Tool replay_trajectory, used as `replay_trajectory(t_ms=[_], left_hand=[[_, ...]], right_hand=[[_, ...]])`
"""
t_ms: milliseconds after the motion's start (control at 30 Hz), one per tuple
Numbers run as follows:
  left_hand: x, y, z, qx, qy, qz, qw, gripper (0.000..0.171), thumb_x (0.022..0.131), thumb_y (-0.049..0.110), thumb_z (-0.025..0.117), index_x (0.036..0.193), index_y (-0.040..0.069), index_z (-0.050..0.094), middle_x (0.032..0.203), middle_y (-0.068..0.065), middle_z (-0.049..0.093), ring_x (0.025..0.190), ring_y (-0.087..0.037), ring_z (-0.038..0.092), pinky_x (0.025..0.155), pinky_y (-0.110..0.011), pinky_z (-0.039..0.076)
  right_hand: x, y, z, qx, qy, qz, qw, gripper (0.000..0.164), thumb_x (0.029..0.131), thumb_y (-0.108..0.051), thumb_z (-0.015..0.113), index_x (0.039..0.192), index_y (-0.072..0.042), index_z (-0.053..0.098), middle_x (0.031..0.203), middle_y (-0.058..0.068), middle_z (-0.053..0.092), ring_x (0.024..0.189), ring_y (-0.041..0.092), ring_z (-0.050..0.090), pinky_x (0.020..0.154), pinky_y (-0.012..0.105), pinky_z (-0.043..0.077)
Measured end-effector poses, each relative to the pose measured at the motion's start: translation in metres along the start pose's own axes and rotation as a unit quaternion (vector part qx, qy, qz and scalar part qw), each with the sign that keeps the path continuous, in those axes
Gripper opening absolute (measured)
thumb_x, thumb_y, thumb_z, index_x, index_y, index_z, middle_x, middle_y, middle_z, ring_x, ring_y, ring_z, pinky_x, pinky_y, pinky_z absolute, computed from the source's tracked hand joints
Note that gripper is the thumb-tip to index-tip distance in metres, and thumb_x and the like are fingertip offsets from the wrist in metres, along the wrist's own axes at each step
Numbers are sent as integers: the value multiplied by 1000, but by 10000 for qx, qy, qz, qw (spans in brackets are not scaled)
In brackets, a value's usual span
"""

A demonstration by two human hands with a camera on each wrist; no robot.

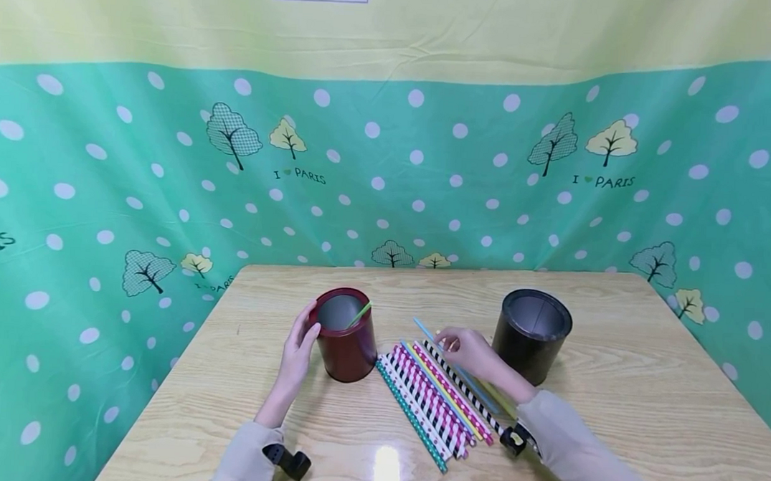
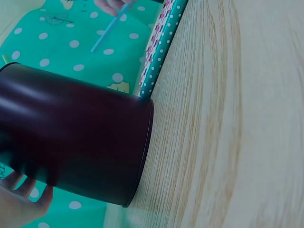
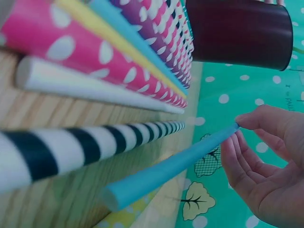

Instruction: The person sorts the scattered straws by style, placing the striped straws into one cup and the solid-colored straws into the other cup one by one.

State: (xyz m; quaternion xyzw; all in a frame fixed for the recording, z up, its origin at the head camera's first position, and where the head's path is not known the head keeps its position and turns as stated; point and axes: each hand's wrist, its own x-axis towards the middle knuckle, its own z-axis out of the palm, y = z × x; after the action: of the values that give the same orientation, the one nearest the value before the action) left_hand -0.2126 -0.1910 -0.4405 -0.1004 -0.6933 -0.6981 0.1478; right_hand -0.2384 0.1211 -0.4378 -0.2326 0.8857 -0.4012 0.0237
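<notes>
My left hand (image 1: 297,351) holds the left side of a dark red canister (image 1: 350,354), fingers and thumb near its rim. The canister stands upright and has an open top; a light green straw (image 1: 361,314) leans inside it, its end above the rim. Between thumb and fingertips, my right hand (image 1: 474,353) pinches a plain light blue straw (image 3: 171,166) near one end. That straw slants over the table beside a black-and-white striped straw (image 3: 90,145). Under the right wrist lies a yellowish straw (image 1: 500,397), partly hidden by the arm.
Several patterned paper straws (image 1: 427,396) lie side by side between the canisters, among them a green dotted straw (image 1: 410,414) at the left edge. An open black canister (image 1: 526,351) stands just beyond the right forearm. A polka-dot curtain (image 1: 420,177) hangs behind the wooden table (image 1: 223,405).
</notes>
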Motion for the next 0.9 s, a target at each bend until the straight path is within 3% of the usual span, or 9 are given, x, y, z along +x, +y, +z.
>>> replay_trajectory(t_ms=[333, 733, 900], left_hand=[[-1, 0, 1, 109, 60, 46, 9999, 43, 94, 11, 41, 135, 2, 32, 138, -16, 32, 121, -11, 34, 94, -11, 30], [-1, -1, 0, 85, 55, -51, 9999, 43, 94, 11, 41, 135, 2, 31, 138, -14, 32, 122, -15, 33, 93, -11, 30], [-1, -1, 0, 66, 68, 6, 10000, 43, 94, 10, 40, 135, 2, 31, 138, -15, 32, 121, -15, 34, 93, -11, 31]], right_hand=[[-2, -16, 1, 250, 449, -351, 9981, 18, 77, 2, 58, 94, -3, 63, 80, 7, 62, 71, 14, 56, 59, 21, 47], [-2, -42, 5, 892, 896, 229, 9917, 17, 77, -2, 62, 94, -8, 63, 83, 0, 61, 75, 12, 55, 66, 24, 47], [-4, -58, 6, 1274, 1073, 238, 9857, 18, 77, 0, 62, 94, -6, 61, 85, 2, 61, 77, 14, 56, 68, 25, 47]])
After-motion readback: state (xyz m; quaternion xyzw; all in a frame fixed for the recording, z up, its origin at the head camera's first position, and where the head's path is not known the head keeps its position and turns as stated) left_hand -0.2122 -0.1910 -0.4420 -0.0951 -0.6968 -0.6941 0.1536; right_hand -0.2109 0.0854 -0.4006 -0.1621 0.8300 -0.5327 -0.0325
